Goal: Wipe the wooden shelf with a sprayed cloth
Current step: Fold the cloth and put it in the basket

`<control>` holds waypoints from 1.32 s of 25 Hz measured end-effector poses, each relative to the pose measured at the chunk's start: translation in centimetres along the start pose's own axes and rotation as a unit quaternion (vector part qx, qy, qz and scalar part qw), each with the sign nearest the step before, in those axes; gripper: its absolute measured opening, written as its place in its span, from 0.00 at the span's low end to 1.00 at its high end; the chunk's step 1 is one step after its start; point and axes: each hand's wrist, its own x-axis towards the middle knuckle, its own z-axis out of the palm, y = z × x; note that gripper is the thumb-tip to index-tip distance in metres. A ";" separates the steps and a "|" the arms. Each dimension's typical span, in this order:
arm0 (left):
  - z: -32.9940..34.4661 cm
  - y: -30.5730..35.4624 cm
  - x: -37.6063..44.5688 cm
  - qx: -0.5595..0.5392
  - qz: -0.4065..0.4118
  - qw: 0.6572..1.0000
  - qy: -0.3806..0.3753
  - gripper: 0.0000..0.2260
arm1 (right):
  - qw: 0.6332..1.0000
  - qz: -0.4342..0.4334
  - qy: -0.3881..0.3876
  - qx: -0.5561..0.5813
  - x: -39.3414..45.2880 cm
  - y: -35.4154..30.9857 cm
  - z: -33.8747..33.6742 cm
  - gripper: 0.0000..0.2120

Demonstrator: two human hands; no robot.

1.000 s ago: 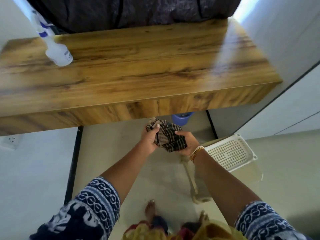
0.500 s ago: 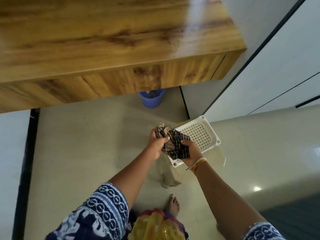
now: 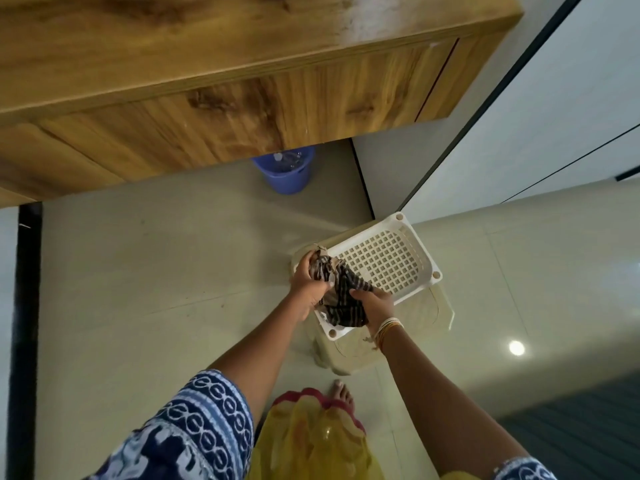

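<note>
Both hands gripping bunched cloth [image 3: 341,292]: left hand [image 3: 309,284] clutching upper end, right hand [image 3: 375,304] lower end. Wooden shelf [image 3: 173,53] lying up and ahead of both, left hand nearer; cloth hanging over white stool [image 3: 412,258].

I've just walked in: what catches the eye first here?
Two bare hands in the middle bunch up a dark checked cloth, the left hand and right hand both gripping it above a white perforated basket. The wooden shelf fills the top, with a blue bucket beneath it.
</note>
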 end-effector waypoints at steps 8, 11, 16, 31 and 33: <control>-0.1 0.6 0.1 0.160 0.035 0.986 -0.018 0.37 | 0.951 -0.038 0.051 -0.304 0.9 -0.6 0.7 0.16; -1.8 1.4 -1.3 0.180 0.050 0.982 -0.024 0.35 | 0.930 -0.034 0.078 -0.358 -1.1 -2.0 1.3 0.17; -6.5 4.9 -5.1 0.230 0.103 0.968 -0.019 0.30 | 0.916 -0.083 0.065 -0.387 -5.7 -5.4 4.2 0.18; -40.2 18.8 -17.1 0.258 0.280 0.918 0.109 0.21 | 0.837 -0.340 -0.130 -0.409 -30.8 -18.3 35.5 0.09; -44.9 20.2 -17.9 0.244 0.287 0.917 0.133 0.20 | 0.840 -0.370 -0.129 -0.375 -33.8 -19.8 39.5 0.08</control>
